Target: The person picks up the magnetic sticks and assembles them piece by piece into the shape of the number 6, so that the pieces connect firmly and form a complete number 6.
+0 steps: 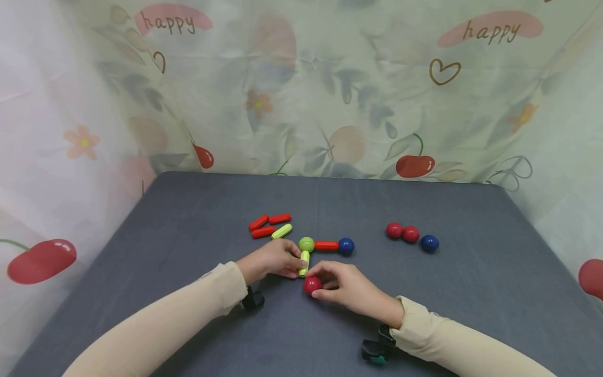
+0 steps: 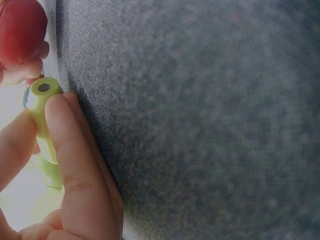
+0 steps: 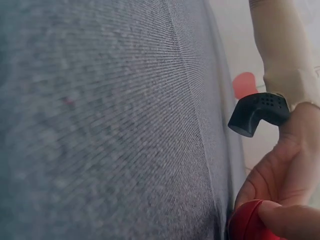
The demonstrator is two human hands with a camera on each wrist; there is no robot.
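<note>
My left hand pinches a yellow-green rod between thumb and fingers. The rod's near end shows a dark round spot in the left wrist view, and its far end meets a green ball. From that ball a red rod runs right to a blue ball. In my right hand a red ball is held by thumb and fingertips, just short of the rod's near end. A seam around the red ball shows in the right wrist view.
Behind my left hand lie several red rods and another yellow-green rod. Farther right on the dark grey table sit two red balls and a blue ball. A patterned curtain hangs behind the table.
</note>
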